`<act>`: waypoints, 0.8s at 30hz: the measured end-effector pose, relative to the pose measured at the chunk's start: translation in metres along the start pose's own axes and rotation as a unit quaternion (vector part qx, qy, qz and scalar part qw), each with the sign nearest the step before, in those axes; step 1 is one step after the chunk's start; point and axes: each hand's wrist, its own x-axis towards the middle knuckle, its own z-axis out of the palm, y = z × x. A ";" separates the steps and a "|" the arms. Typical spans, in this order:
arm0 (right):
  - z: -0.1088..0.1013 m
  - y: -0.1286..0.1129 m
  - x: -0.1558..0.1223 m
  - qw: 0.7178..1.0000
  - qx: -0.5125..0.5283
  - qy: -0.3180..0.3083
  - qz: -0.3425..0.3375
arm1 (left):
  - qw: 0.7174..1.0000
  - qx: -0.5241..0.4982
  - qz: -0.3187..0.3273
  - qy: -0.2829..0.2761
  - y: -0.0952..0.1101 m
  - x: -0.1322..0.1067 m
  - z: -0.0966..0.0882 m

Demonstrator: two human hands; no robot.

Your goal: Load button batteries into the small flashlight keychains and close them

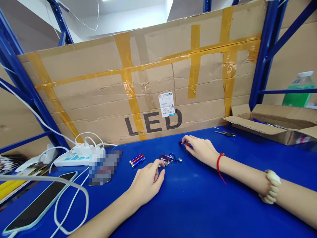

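My left hand [148, 180] rests on the blue tabletop [198, 205] with its fingers curled, the fingertips touching a small silver part beside a pile of small carabiner clips and silver button pieces [170, 159]. My right hand [201, 149] lies further back, its fingertips pinched on a small red clip [184, 143]. Two little tube torches, one red and one blue [137, 160], lie left of the pile.
A taped cardboard sheet marked LED [153, 89] stands behind. A white power strip with cables [76, 155] and a phone [39, 201] lie at left. At right are keys [226, 133], an open cardboard box [274, 124] and a green bottle [298, 91]. Blue rack posts flank the table.
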 end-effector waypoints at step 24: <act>-0.005 -0.006 -0.004 0.995 -0.052 0.013 -0.080 | 0.995 0.054 -0.035 0.076 -0.005 0.002 -0.003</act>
